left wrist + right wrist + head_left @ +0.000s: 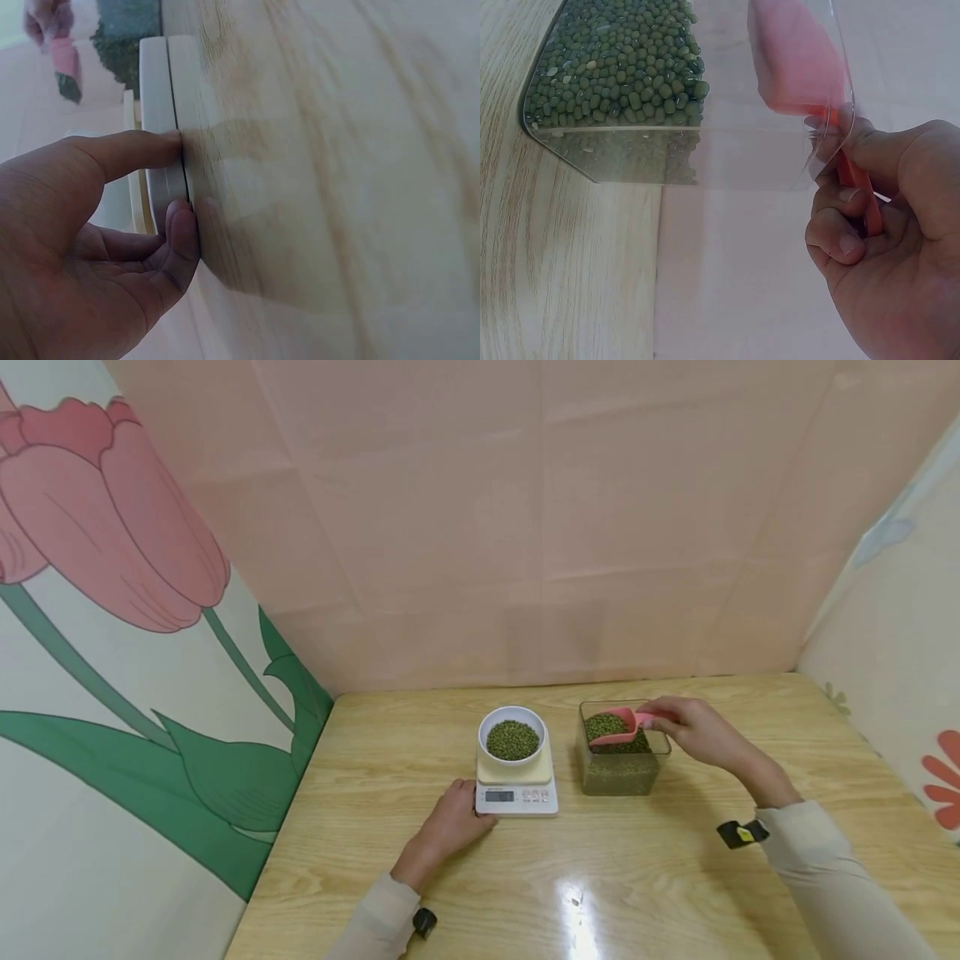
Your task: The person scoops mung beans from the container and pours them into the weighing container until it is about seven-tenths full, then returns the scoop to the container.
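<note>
A white kitchen scale (517,802) with a cream platform bears a white bowl (490,722) of mung beans (513,740). My left hand (455,818) grips the scale's front left corner; in the left wrist view its thumb and curled fingers touch the scale's side low down, close to the table. To the right stands a clear plastic container (618,781), partly filled with mung beans (630,67). My right hand (693,727) holds a pink scoop (628,718) by its handle at the container's right rim. The scoop's bowl lies inside the container's opening, with green beans at its mouth.
The scale and container stand side by side on a wood-grain table (360,760). Behind them rises a pink cloth wall (540,527). A tulip-printed panel (112,527) borders the left side, and a pale flowered panel (885,652) the right.
</note>
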`<state>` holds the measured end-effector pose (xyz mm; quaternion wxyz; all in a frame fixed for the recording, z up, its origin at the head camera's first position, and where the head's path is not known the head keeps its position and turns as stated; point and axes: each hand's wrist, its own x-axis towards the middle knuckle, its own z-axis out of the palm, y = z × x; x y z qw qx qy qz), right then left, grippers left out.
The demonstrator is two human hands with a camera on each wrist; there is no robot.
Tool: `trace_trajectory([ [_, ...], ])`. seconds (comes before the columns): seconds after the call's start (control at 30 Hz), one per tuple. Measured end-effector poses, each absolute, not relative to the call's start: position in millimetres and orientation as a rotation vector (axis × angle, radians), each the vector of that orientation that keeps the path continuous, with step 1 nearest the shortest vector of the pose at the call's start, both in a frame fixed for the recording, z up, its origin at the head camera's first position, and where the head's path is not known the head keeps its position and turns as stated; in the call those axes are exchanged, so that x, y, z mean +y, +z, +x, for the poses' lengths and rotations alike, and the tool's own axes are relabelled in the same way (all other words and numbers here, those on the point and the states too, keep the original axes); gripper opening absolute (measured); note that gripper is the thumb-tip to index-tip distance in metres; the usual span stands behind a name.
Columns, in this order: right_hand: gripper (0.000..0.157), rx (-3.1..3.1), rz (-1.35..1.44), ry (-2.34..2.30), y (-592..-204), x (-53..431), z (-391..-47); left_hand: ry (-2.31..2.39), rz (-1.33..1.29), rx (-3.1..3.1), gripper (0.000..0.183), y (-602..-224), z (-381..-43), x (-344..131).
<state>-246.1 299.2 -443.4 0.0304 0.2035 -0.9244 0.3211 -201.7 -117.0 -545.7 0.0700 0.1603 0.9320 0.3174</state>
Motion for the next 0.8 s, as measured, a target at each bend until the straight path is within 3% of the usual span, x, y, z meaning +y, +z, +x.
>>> trace_trajectory([
  [0.8,0.024,-2.769,0.561,0.999,-444,313,-242,0.949,0.507,2.804,0.044,-544,-201,-117],
])
